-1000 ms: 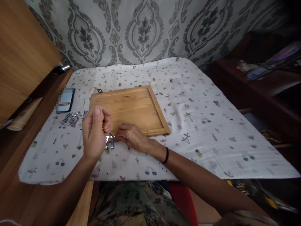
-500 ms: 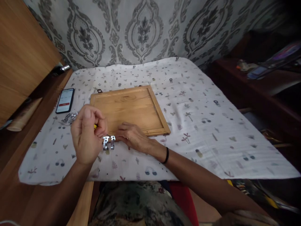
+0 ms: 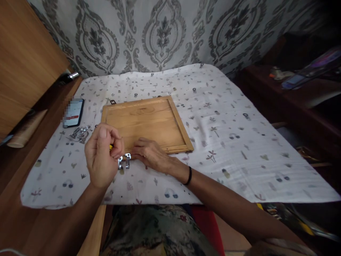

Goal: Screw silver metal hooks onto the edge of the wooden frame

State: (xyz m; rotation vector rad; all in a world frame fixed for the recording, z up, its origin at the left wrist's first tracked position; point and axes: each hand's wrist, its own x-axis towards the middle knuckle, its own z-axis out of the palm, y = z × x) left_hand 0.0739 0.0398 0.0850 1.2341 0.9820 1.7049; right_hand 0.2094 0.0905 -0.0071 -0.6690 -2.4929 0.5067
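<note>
In the head view, the left hand (image 3: pixel 102 156) is curled closed around a mostly hidden yellow object (image 3: pixel 111 147). The right hand (image 3: pixel 150 155), fingers bent, rests on the near edge of a framed, grained wooden panel (image 3: pixel 151 119) ahead; its grip is unclear. Shiny, curved metal pieces (image 3: pixel 128 161) show between the hands.

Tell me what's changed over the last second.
The left hand, yellow object in its fingers, first shifted left, then came partway back right. Nothing was visibly taken hold of or let go. The right hand stayed at the near edge of the wooden panel; the panel, the shiny metal fitting and the phone stayed put.
</note>
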